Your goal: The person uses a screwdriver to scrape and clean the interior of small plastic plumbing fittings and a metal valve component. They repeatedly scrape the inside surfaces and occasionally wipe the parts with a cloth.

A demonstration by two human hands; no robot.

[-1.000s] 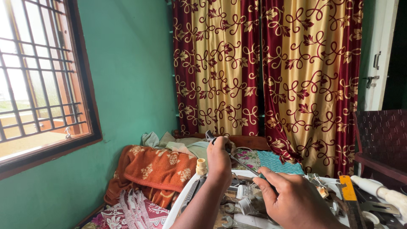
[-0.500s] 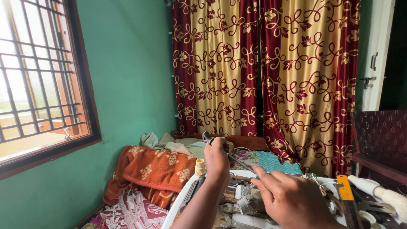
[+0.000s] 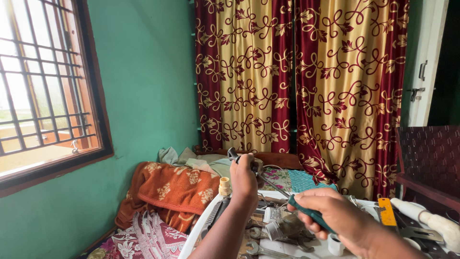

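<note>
**Both hands busy over the tool tray, screwdriver in one and a metal fitting in the other**

So here's the view looking down over my work spot. My left hand (image 3: 244,178) is raised above the tray, fingers curled fully closed around a dark metal fitting (image 3: 234,155) that pokes out above my knuckles. I can't make out exactly what the part is, since my fist hides most of it; only a rounded dark end shows. I'd guess I'm holding it up like that so the tool can get at it from the side.

My right hand (image 3: 342,218) is lower and nearer the camera, wrapped tight around the green handle of a screwdriver (image 3: 306,213). The thin metal shaft runs up and to the left toward the left hand, and its tip seems to end right at that fist, though I can't tell if it actually touches the fitting. The handle is dark teal, mostly buried in my grip.

Below both hands is a white tray (image 3: 201,225) crammed with stuff: spanners (image 3: 261,249) lying flat, a small white cap (image 3: 335,245), and a yellow-handled tool (image 3: 386,212) off to the right. A cream plastic pipe piece (image 3: 224,186) stands just beside my left wrist.

Behind it all is an orange blanket (image 3: 177,189) heaped against the green wall, with red and gold curtains (image 3: 297,76) hanging at the back and a barred window (image 3: 43,91) on the left.
</note>
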